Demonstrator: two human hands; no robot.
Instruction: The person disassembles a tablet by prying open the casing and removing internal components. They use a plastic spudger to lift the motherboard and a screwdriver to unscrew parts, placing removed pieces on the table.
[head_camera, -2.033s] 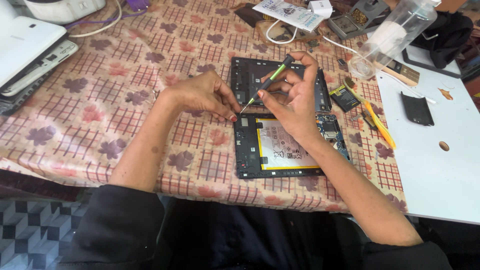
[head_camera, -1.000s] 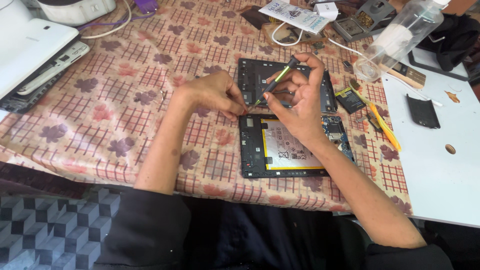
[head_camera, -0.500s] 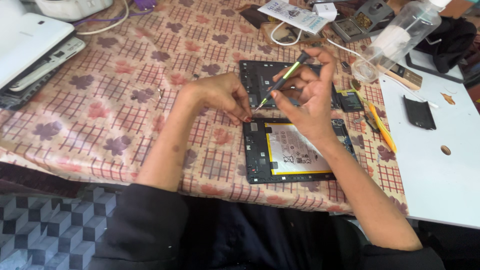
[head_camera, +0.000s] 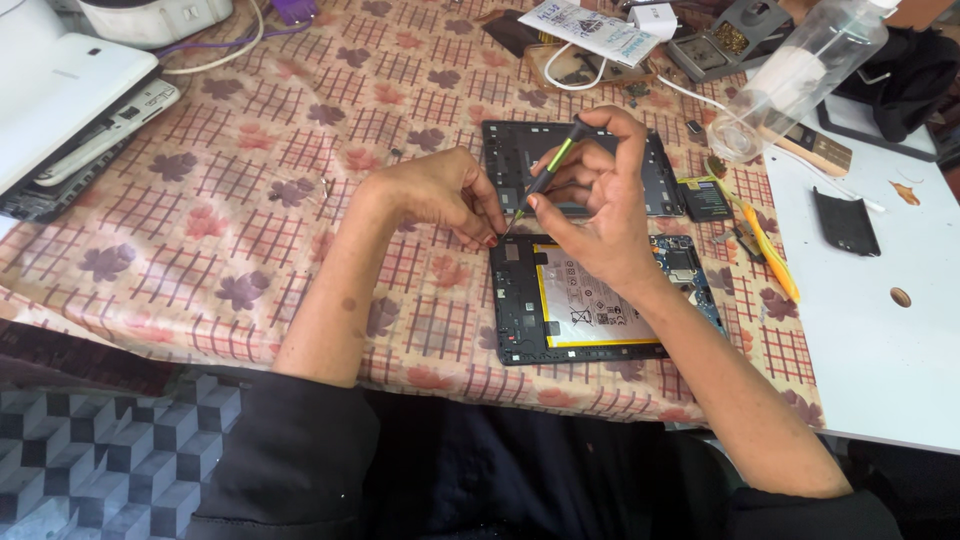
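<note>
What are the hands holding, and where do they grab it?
The right hand pinches a thin screwdriver around its green-and-black handle. The left hand holds nothing clearly; its fingers rest by the tip.

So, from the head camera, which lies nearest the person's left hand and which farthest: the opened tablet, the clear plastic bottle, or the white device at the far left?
Measured from the left hand:
1. Opened tablet, just right of the fingertips.
2. Clear plastic bottle, lying up at the right.
3. White device, at the table's far left corner; its distance is close to the bottle's, so these two are hard to rank.

Patterned tablecloth table (head_camera: 250, 200), opened tablet (head_camera: 590, 300), back cover (head_camera: 660, 170), white board (head_camera: 880, 330)
</note>
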